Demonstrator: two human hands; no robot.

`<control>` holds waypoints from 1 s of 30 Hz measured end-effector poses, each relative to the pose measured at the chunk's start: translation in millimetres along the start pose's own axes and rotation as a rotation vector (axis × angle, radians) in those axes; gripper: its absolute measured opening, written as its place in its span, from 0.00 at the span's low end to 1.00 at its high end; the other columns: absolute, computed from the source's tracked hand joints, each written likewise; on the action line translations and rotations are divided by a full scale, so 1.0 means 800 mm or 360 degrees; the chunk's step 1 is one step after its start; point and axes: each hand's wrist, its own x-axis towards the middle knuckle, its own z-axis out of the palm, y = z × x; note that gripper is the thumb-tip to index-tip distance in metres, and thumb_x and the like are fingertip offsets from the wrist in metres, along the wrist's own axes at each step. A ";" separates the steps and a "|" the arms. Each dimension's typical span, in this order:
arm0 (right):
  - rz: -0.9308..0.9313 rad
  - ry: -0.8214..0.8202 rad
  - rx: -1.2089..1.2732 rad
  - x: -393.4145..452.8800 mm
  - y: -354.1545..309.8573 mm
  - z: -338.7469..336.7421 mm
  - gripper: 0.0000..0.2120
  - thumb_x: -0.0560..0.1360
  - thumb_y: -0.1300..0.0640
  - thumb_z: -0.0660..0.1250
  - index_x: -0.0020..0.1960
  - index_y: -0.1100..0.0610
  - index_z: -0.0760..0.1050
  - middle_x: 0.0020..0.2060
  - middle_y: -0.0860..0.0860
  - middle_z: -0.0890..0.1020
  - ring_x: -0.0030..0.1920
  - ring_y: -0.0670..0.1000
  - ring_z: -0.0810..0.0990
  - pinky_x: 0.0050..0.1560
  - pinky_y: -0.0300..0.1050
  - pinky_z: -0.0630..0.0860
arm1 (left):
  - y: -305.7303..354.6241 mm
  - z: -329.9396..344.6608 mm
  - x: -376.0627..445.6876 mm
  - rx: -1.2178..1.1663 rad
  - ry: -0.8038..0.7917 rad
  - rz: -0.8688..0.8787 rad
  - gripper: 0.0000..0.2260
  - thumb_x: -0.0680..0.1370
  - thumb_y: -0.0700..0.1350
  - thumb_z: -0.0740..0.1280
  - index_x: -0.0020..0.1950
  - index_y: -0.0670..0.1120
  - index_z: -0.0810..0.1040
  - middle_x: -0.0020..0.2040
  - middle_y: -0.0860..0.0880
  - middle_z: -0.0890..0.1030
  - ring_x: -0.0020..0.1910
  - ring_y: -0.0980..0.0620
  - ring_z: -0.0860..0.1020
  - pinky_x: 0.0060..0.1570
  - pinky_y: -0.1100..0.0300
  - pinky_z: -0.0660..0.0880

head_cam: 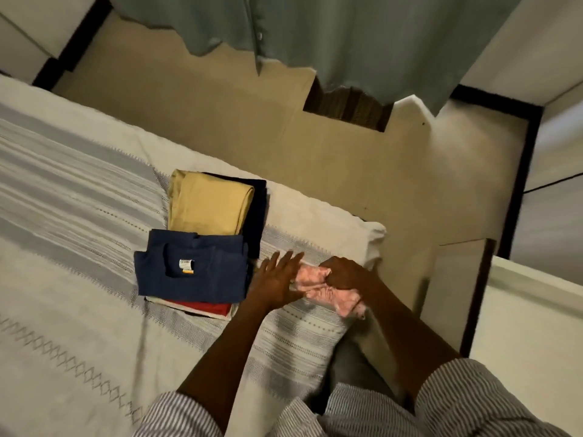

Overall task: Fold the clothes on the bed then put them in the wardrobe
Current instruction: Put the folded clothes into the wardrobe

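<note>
- The bed (79,247), under a pale cover with grey woven stripes, fills the left and centre of the view; its near right corner is the landmark used here.
- A grey-green curtain (331,36) hangs well beyond that corner, above the tan floor (220,115).
- A folded tan garment (208,206) lies on a dark one (257,209), left of the corner and further up the bed.
- A folded navy T-shirt (189,272) with its neck label showing tops a stack just left of the corner; a red piece (205,308) and a white piece peek out beneath it.
- The pink patterned garment (328,291) lies bunched on the cover right at the corner, just right of the navy stack.
- The left hand (277,279) lies flat, fingers straight and spread, touching the pink garment's left end.
- The right hand (342,274) has its fingers curled, gripping the pink cloth's upper middle.
- Both forearms come from striped sleeves (473,402).
</note>
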 end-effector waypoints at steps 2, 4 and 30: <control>0.0031 -0.0121 0.0013 -0.041 0.007 -0.005 0.20 0.71 0.51 0.67 0.57 0.62 0.81 0.56 0.51 0.82 0.46 0.47 0.79 0.49 0.37 0.76 | 0.027 0.004 -0.005 0.0223 -0.0142 0.0170 0.37 0.74 0.64 0.65 0.79 0.52 0.59 0.79 0.49 0.59 0.79 0.45 0.53 0.75 0.48 0.49; 0.0131 -0.0147 -0.0040 -0.081 0.021 -0.006 0.15 0.74 0.60 0.68 0.60 0.63 0.80 0.57 0.59 0.83 0.53 0.56 0.81 0.57 0.49 0.76 | 0.057 0.007 -0.016 0.0115 -0.0214 0.0263 0.35 0.70 0.69 0.60 0.70 0.49 0.71 0.69 0.47 0.75 0.70 0.44 0.70 0.66 0.52 0.64; 0.1313 0.1867 0.1313 -0.599 0.291 0.386 0.13 0.76 0.44 0.64 0.60 0.42 0.74 0.56 0.47 0.83 0.55 0.56 0.81 0.53 0.51 0.76 | 0.551 0.265 -0.153 0.1063 -0.0314 0.1703 0.16 0.77 0.53 0.65 0.64 0.54 0.75 0.60 0.52 0.80 0.60 0.46 0.77 0.52 0.53 0.73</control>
